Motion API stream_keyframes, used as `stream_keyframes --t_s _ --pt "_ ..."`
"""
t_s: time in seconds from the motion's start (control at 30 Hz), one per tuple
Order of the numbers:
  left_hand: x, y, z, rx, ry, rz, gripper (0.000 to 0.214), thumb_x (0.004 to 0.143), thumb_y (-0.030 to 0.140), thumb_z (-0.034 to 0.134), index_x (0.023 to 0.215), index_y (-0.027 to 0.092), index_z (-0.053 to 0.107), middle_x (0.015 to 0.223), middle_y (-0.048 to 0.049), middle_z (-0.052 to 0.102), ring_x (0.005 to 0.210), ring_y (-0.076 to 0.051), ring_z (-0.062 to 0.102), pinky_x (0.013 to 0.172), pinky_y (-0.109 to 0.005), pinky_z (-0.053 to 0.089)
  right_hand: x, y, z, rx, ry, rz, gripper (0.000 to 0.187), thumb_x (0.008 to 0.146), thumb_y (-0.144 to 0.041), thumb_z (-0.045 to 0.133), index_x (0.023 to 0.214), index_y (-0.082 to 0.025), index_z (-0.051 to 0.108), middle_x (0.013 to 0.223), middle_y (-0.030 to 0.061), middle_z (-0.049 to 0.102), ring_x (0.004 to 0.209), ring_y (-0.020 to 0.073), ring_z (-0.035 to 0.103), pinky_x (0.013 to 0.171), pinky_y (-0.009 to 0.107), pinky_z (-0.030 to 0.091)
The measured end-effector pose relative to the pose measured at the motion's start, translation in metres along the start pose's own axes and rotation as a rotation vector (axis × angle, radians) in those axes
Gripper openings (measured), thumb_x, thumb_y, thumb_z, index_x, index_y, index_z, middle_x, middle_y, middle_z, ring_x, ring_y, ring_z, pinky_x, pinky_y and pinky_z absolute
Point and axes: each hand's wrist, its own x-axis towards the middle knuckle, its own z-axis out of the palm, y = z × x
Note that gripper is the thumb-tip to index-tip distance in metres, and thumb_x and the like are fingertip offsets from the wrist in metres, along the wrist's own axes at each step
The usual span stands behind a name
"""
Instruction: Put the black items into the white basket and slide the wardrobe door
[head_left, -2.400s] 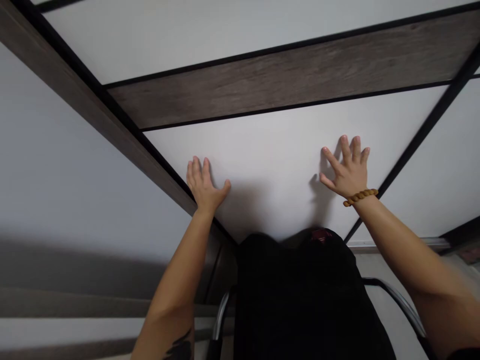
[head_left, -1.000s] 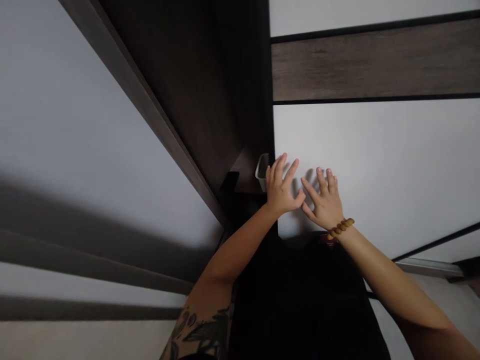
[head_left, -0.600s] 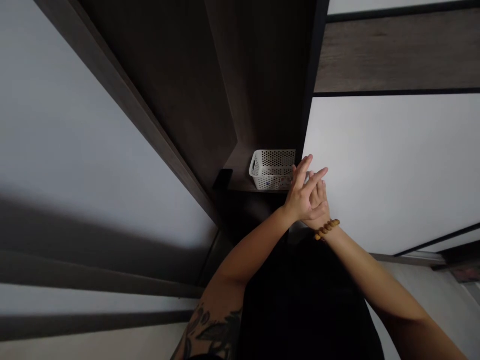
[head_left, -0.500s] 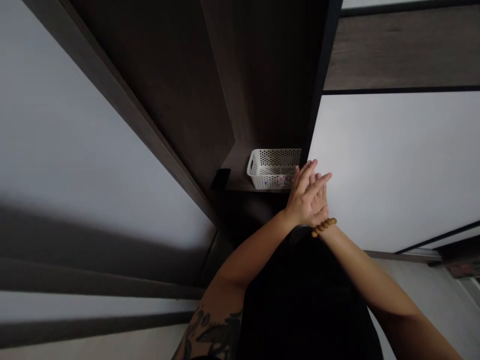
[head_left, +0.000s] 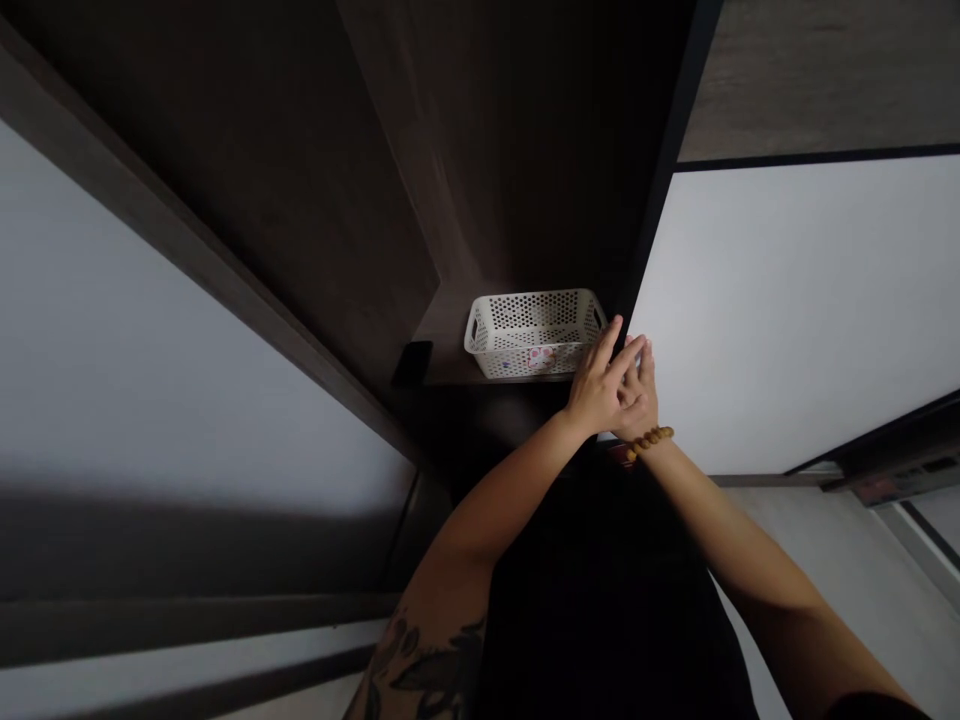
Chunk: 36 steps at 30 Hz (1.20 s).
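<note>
My left hand [head_left: 596, 390] rests against my right hand [head_left: 641, 400], its fingers stretched and spread, with no object visible in it. Fingers extended too, the right hand lies partly behind the left, so some of its palm is hidden. A string of brown beads [head_left: 649, 442] circles my right wrist. Just beyond the hands, a white perforated plastic basket [head_left: 525, 362] with a pink and white picture on its front stands on a dark shelf [head_left: 450, 318]. Nothing shows inside the basket. The left fingers overlap its right front corner in view.
A flat black object [head_left: 412, 363] lies at the shelf's left end. To the right stands a white cabinet panel [head_left: 787, 320] with a dark edge. A large pale panel [head_left: 150, 380] fills the left side. Light floor [head_left: 817, 570] shows at lower right.
The view has shifted, so the basket appears farther left and more of its right end shows. The hands stay together, with the left fingers slightly changed in position.
</note>
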Motion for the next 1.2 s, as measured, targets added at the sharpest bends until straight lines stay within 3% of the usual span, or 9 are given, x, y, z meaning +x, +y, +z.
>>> stream_keyframes --t_s 0.17,0.27,0.37,0.47,0.67,0.73,0.9,1.0,1.2 --pt "0.009 0.004 0.005 -0.039 -0.038 -0.098 0.085 0.092 0.064 0.05 0.163 0.019 0.038 0.178 -0.0161 0.02 0.16 -0.036 0.03 0.13 -0.054 0.028 0.006 -0.004 0.005 -0.043 0.235 0.211 0.063 0.104 -0.033 0.039 0.166 -0.022 0.036 0.178 0.0123 0.016 0.165 0.0369 0.006 0.129 0.068 0.023" --pt "0.014 0.006 0.005 -0.035 -0.101 -0.109 0.089 0.09 0.067 0.051 0.164 0.02 0.037 0.176 -0.0145 0.025 0.163 -0.036 0.022 0.132 -0.056 0.021 0.014 0.002 0.003 -0.11 0.228 0.251 0.069 0.104 -0.033 0.04 0.17 -0.019 0.027 0.179 0.0138 0.011 0.165 0.0375 0.006 0.129 0.068 0.021" --pt "0.01 0.014 -0.002 -0.038 -0.143 -0.147 0.092 0.087 0.068 0.057 0.163 0.018 0.04 0.175 -0.0161 0.03 0.164 -0.036 0.017 0.133 -0.058 0.016 0.015 0.014 -0.001 -0.193 0.187 0.239 0.069 0.102 -0.034 0.044 0.168 -0.022 0.032 0.18 0.0137 0.008 0.165 0.0393 0.006 0.128 0.07 0.018" --pt "-0.018 0.028 -0.02 -0.087 -0.269 -0.216 0.092 0.085 0.062 0.065 0.163 0.018 0.041 0.176 -0.0167 0.026 0.165 -0.035 0.018 0.133 -0.056 0.019 0.009 0.026 -0.007 -0.239 0.177 0.209 0.064 0.097 -0.039 0.054 0.159 -0.025 0.048 0.18 0.0142 0.008 0.165 0.0424 0.006 0.126 0.073 0.015" --pt "-0.13 0.057 -0.083 -0.19 -0.907 -0.525 0.109 0.077 0.068 0.077 0.167 0.022 0.035 0.175 -0.0185 0.027 0.16 -0.043 0.029 0.129 -0.06 0.028 0.004 0.034 -0.021 -0.227 0.122 0.248 0.062 0.09 -0.041 0.062 0.148 -0.021 0.058 0.179 0.0164 0.009 0.164 0.0461 0.007 0.126 0.071 0.019" --pt "-0.166 0.064 -0.101 -0.19 -1.031 -0.643 0.113 0.073 0.071 0.078 0.167 0.027 0.035 0.174 -0.0168 0.03 0.158 -0.044 0.033 0.127 -0.063 0.03 0.003 0.035 -0.023 -0.214 0.122 0.287 0.065 0.09 -0.042 0.061 0.151 -0.021 0.055 0.179 0.0162 0.01 0.164 0.0473 0.007 0.125 0.073 0.019" --pt "-0.213 0.081 -0.113 -0.12 -1.097 -0.806 0.109 0.068 0.058 0.085 0.164 0.03 0.041 0.166 -0.0148 0.047 0.15 -0.041 0.046 0.125 -0.061 0.033 -0.01 0.044 -0.016 -0.213 0.128 0.342 0.068 0.092 -0.041 0.058 0.155 -0.018 0.05 0.18 0.016 0.002 0.164 0.0461 0.01 0.125 0.07 0.023" --pt "-0.215 0.084 -0.109 -0.092 -1.102 -0.817 0.109 0.063 0.053 0.088 0.162 0.03 0.045 0.154 -0.0138 0.059 0.141 -0.04 0.053 0.124 -0.059 0.034 -0.03 0.054 -0.007 -0.241 0.088 0.345 0.071 0.092 -0.039 0.058 0.159 -0.018 0.046 0.179 0.0163 0.002 0.164 0.0452 0.013 0.125 0.069 0.026" --pt "-0.212 0.077 -0.102 -0.089 -1.155 -0.784 0.119 0.056 0.044 0.088 0.164 0.028 0.04 0.15 -0.0148 0.062 0.137 -0.041 0.056 0.122 -0.06 0.035 -0.089 0.084 0.014 -0.237 0.004 0.292 0.076 0.093 -0.037 0.061 0.164 -0.024 0.039 0.18 0.0149 0.001 0.162 0.0448 0.023 0.123 0.067 0.034"
